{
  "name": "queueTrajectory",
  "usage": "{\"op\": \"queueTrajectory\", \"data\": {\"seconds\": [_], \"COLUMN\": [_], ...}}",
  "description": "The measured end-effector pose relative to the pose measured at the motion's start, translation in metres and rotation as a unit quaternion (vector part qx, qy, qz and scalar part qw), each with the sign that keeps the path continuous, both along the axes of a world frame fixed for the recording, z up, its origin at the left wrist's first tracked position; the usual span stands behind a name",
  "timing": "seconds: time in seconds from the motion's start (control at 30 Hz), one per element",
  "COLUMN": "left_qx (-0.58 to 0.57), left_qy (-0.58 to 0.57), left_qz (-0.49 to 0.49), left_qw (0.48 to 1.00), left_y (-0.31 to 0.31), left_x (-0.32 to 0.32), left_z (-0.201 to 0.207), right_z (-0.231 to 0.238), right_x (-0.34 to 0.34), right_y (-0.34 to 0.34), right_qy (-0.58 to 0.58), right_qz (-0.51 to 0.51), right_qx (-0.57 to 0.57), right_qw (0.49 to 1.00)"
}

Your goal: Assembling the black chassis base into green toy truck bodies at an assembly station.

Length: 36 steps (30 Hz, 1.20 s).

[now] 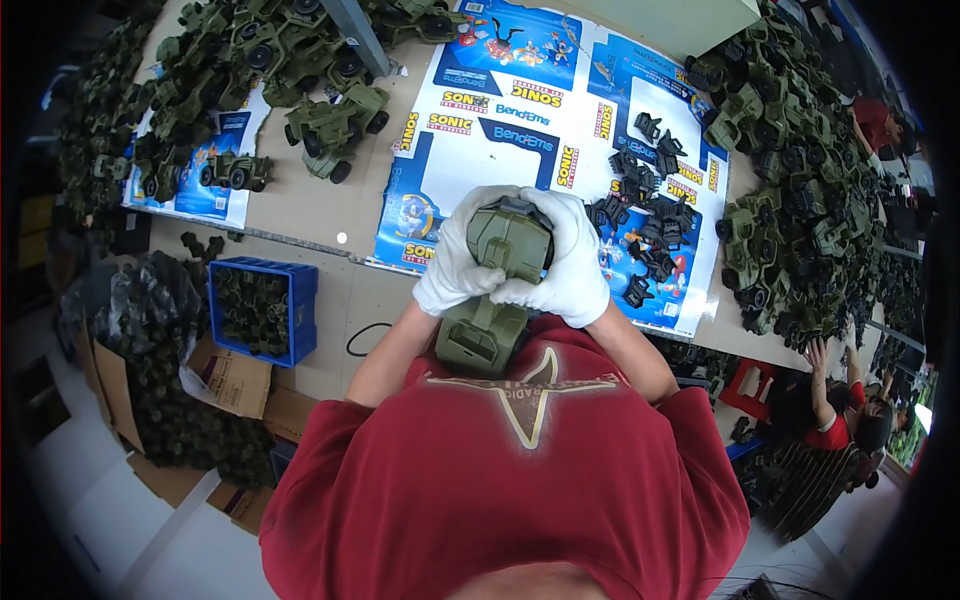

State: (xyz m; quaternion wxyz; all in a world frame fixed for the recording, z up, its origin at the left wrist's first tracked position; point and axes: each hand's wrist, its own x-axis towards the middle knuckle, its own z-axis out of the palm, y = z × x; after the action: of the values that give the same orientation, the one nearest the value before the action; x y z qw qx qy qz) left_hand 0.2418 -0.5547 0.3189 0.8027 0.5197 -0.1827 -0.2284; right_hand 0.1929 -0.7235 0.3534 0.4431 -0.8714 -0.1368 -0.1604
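Close against my chest, at the near edge of the table, I hold an army-green toy jeep [484, 338] tilted up on end. My left hand [455, 262], in a white glove, wraps around its left side with the thumb across the green body. From the right, my right hand [572, 262], gloved too, closes around the other side, its thumb near the left one. Part of a dark wheel shows beside the right fingers. Several small black plastic parts [660, 225] lie loose on a printed blue-and-white sheet [455, 165] just right of my hands.
Piles of green toy jeeps [795, 195] cover the table's right side, and more jeeps [340, 118] heap up at the far left by a metal post [357, 35]. A blue crate [313, 315] of green parts stands lower left, beside cardboard boxes [232, 378]. A co-worker [835, 425] is at far right.
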Motion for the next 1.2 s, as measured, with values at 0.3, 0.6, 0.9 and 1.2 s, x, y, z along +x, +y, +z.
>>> {"op": "queueTrajectory", "data": {"seconds": [0.3, 0.6, 0.9, 1.2], "left_qx": [0.106, 0.259, 0.602, 0.458], "left_qy": [-0.084, -0.030, -0.223, -0.485], "left_qz": [-0.008, 0.292, 0.334, 0.341], "left_qw": [0.991, 0.920, 0.690, 0.662], "left_y": [0.005, 0.042, 0.142, 0.083], "left_x": [0.010, 0.071, 0.168, 0.096], "left_z": [-0.014, -0.071, -0.058, -0.073], "right_z": [-0.034, -0.086, 0.010, -0.118], "right_x": [-0.001, 0.012, -0.037, 0.005], "right_y": [0.002, -0.129, -0.324, -0.100], "right_qy": [0.032, 0.183, 0.135, 0.349], "right_qz": [0.018, -0.360, -0.446, -0.316], "right_qx": [0.088, 0.149, -0.468, -0.134], "right_qw": [0.995, 0.903, 0.751, 0.872]}}
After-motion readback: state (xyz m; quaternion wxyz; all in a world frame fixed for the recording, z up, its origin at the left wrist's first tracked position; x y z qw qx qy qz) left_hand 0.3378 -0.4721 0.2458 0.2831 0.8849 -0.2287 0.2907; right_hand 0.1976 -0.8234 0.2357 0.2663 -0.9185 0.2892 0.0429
